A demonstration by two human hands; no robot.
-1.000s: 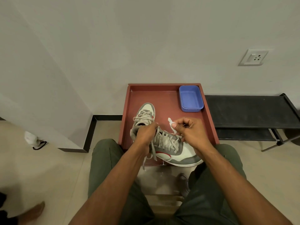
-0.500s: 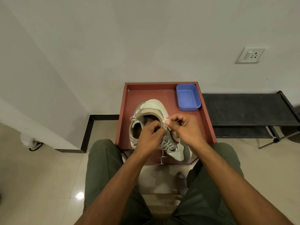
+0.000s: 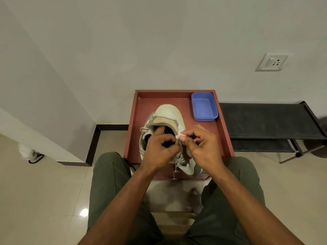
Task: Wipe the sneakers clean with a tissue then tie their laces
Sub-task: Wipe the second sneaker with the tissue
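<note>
Plain wall and tiled floor; red tray [image 3: 134, 121] set against the wall, sneaker under cleaning.

Left to right: the left hand [image 3: 159, 149] grips the sneaker [image 3: 168, 114] at its collar, fingers curled over the rim, shoe tipped on its side in the tray. The right hand [image 3: 200, 147] pinches a small tissue [image 3: 180, 132] between thumb and forefinger at the collar's right edge. Blue tub [image 3: 204, 106] at far right corner. Risk: the scrap may tear or slip from the pinch; loose laces [image 3: 179, 160] could snag.

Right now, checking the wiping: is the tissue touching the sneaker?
Touching. The head view shows the right hand pinching the tissue against the sneaker collar edge.
</note>
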